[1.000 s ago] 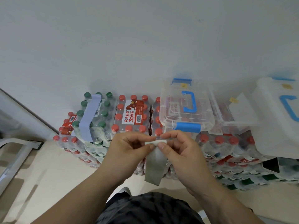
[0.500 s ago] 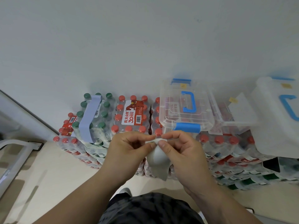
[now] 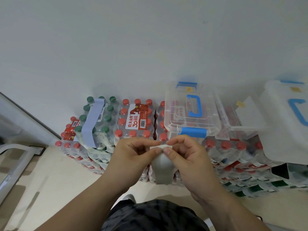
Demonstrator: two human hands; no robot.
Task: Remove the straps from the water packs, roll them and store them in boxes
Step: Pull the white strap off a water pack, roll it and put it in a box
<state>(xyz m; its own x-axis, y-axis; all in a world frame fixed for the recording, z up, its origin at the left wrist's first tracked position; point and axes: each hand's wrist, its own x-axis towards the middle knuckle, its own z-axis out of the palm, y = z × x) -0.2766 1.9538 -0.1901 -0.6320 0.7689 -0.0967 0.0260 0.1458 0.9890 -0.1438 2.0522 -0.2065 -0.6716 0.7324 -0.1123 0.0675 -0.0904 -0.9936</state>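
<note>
A grey strap (image 3: pixel 162 170) hangs between my hands in front of the water packs. My left hand (image 3: pixel 133 157) and my right hand (image 3: pixel 186 155) pinch its small rolled top end (image 3: pixel 157 147) with thumbs and forefingers. The loose tail curves down below my fingers. A blue-grey strap (image 3: pixel 93 121) still lies across the green-capped pack (image 3: pixel 98 119) at the left. A red-capped pack (image 3: pixel 135 120) stands beside it. A clear box with blue handle and latches (image 3: pixel 191 112) sits shut on the packs just beyond my hands.
A second clear box (image 3: pixel 240 120) and a white lid with a blue handle (image 3: pixel 286 122) lie to the right on more stacked packs (image 3: pixel 246 164). A white wall rises behind. A metal frame (image 3: pixel 15 164) stands at the left on the beige floor (image 3: pixel 58 189).
The hanging tail of the grey strap has grown shorter and more curved as the roll at my fingertips took it up. My hands stayed in the same place.
</note>
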